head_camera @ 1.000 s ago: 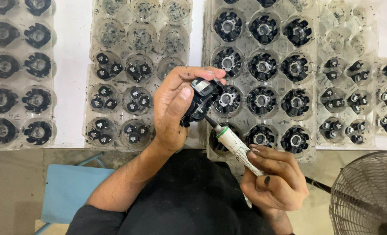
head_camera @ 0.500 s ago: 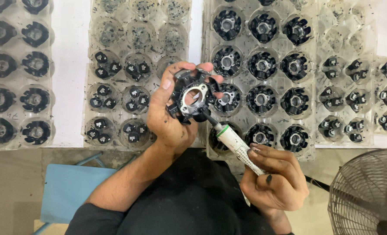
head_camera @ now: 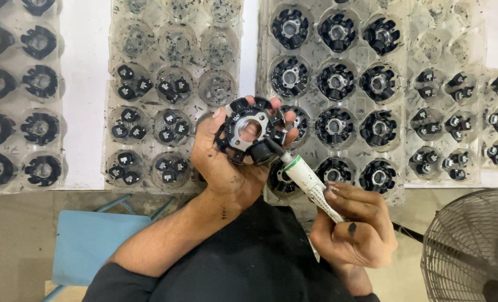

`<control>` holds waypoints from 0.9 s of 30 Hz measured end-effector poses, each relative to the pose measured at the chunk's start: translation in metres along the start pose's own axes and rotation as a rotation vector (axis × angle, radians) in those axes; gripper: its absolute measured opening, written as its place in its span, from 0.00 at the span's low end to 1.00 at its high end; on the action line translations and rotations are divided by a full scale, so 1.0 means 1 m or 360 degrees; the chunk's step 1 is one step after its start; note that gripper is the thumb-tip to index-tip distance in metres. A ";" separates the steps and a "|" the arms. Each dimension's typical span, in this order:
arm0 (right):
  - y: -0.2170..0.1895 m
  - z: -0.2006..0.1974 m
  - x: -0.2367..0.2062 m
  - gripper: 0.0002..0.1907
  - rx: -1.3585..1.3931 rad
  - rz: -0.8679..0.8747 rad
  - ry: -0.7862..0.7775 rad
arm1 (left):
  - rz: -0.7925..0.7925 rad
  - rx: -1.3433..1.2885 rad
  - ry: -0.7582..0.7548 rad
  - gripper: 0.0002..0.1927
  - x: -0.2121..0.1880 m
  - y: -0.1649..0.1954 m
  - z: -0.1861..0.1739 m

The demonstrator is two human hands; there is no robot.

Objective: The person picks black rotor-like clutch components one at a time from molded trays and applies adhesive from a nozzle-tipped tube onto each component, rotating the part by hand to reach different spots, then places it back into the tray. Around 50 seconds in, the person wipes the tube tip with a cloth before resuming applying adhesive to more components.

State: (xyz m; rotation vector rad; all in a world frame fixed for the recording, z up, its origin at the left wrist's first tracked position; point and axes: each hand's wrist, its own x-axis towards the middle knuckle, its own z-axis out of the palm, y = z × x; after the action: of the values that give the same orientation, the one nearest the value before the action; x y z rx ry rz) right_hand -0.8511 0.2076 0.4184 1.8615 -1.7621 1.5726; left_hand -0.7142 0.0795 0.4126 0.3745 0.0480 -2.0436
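My left hand [head_camera: 226, 162] holds a black ring-shaped part [head_camera: 249, 130] with a metal centre and several outward lugs, its face turned up toward me. My right hand [head_camera: 355, 226] grips a white tube with a green band [head_camera: 308, 182]. The tube's dark nozzle touches the lower right edge of the ring part. Both hands hover over the near edge of a clear plastic tray [head_camera: 411, 47] filled with similar black ring parts [head_camera: 336, 81].
A second clear tray [head_camera: 170, 33] to the left holds small black pieces in its lower pockets. Another tray [head_camera: 14, 100] of ring parts is at far left. A blue stool [head_camera: 89, 240] stands lower left, a wire fan guard [head_camera: 473, 246] lower right.
My left hand has turned the ring part from edge-on to face-up and lifted it slightly. The tube's nozzle stays against the part; my right hand has hardly moved.
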 end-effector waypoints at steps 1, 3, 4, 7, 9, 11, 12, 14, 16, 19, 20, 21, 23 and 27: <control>0.000 0.000 0.001 0.24 -0.0008 0.0019 -0.0008 | -0.0017 0.0004 0.0002 0.22 0.001 0.000 -0.001; -0.001 0.000 0.002 0.24 -0.0049 0.0039 -0.0040 | -0.0044 -0.0036 -0.0051 0.22 0.003 -0.001 -0.003; -0.001 -0.001 0.002 0.25 -0.0067 0.0050 -0.0058 | -0.0055 -0.0057 -0.0076 0.23 0.004 -0.001 -0.004; 0.001 -0.001 0.002 0.25 -0.0059 0.0093 -0.0050 | -0.0135 -0.0156 -0.0024 0.23 0.007 -0.002 -0.007; 0.003 0.000 0.001 0.25 -0.0038 0.0088 -0.0020 | -0.0136 -0.0149 -0.0019 0.23 0.010 -0.005 -0.008; 0.006 0.000 0.001 0.25 -0.0031 0.0093 0.0000 | -0.0131 -0.0140 -0.0028 0.23 0.012 -0.008 -0.008; 0.007 -0.001 0.000 0.25 -0.0036 0.0100 0.0004 | -0.0126 -0.0136 -0.0039 0.23 0.013 -0.010 -0.008; 0.009 -0.002 0.001 0.25 -0.0034 0.0106 0.0014 | -0.0125 -0.0124 -0.0045 0.23 0.015 -0.013 -0.008; 0.011 -0.003 0.002 0.26 -0.0022 0.0108 0.0025 | -0.0135 -0.0104 -0.0031 0.22 0.018 -0.016 -0.009; 0.015 -0.003 0.004 0.27 -0.0050 0.0071 0.0036 | -0.0148 -0.0109 -0.0078 0.23 0.021 -0.020 -0.010; 0.015 -0.004 0.005 0.27 -0.0057 0.0072 0.0036 | -0.0168 -0.0126 -0.0077 0.23 0.023 -0.022 -0.010; 0.016 -0.004 0.005 0.28 -0.0063 0.0072 0.0036 | -0.0188 -0.0144 -0.0075 0.23 0.025 -0.023 -0.010; 0.017 -0.006 0.007 0.28 -0.0061 0.0078 0.0037 | -0.0224 -0.0168 -0.0087 0.23 0.027 -0.025 -0.009; 0.021 -0.010 0.009 0.27 -0.0028 0.0126 0.0026 | -0.0296 -0.0183 -0.0059 0.23 0.033 -0.028 -0.008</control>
State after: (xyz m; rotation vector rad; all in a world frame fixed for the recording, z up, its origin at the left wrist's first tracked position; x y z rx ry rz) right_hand -0.8759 0.2022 0.4186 1.7867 -1.8578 1.5892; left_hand -0.7506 0.0660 0.3919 0.2687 0.1828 -2.2188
